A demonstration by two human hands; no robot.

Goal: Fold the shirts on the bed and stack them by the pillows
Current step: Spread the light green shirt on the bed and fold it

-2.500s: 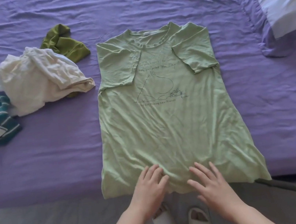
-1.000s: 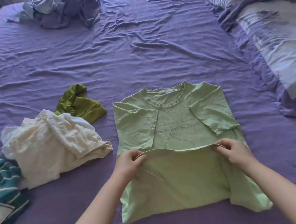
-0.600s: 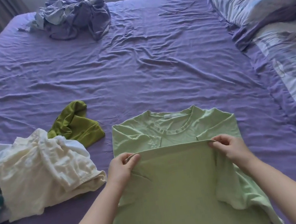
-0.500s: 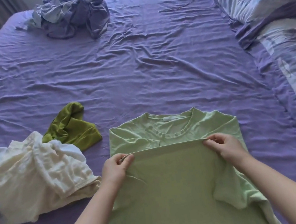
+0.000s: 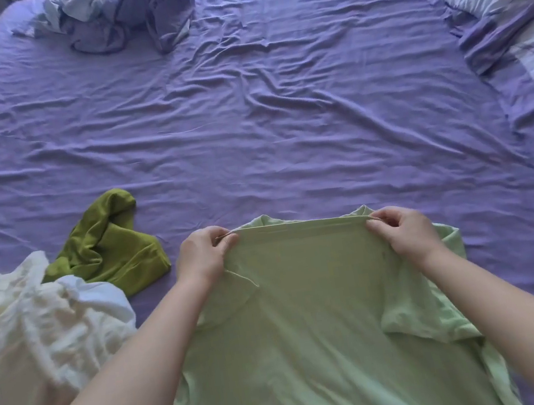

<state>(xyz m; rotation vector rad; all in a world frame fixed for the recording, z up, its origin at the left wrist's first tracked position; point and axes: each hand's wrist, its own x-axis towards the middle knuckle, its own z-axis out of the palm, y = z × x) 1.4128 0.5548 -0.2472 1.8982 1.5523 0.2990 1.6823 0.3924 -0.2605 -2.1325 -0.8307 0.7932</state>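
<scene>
Both the left hand (image 5: 205, 258) and the right hand (image 5: 402, 234) pinch the green shirt (image 5: 310, 317)'s hem at its collar on the bed (image 5: 280, 113); uneven release could skew the fold.

1. The left hand (image 5: 205, 258) and right hand (image 5: 401, 234) are bare: no gloves, rings or watch show.
2. Both forearms are uncovered up to the frame's lower edge; no sleeve shows.
</scene>
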